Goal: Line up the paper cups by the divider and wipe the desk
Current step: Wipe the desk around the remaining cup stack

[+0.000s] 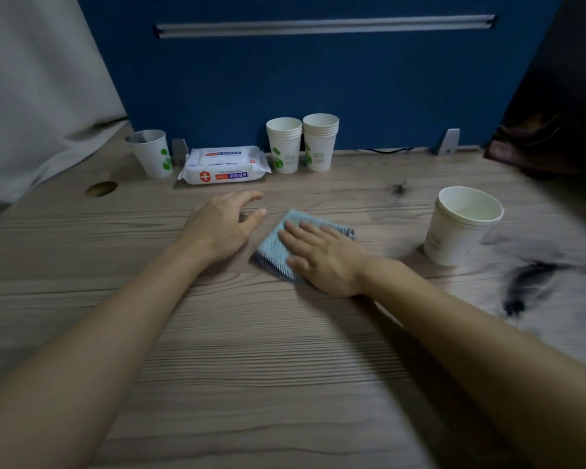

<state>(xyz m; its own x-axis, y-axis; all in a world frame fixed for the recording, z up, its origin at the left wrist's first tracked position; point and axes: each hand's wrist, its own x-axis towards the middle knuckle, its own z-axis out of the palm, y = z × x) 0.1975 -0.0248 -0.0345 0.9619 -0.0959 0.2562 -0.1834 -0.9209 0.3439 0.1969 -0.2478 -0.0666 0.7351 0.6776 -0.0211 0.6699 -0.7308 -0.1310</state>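
Two stacks of white paper cups with green leaf prints (300, 143) stand upright, side by side, against the dark blue fabric divider (318, 82). A single leaf-printed white paper cup (150, 153) stands further left by the divider, just beside a white plastic pack of wet wipes (223, 164). One wide plain white paper cup (460, 225) stands well apart on the right of the grey wood-grain surface (251, 367). The right hand (322, 255) lies flat, fingers spread, pressing a folded light-blue ribbed cloth (278, 245) onto the surface. The left hand (222, 225) rests just left of the cloth, fingers loosely curled, grasping nothing.
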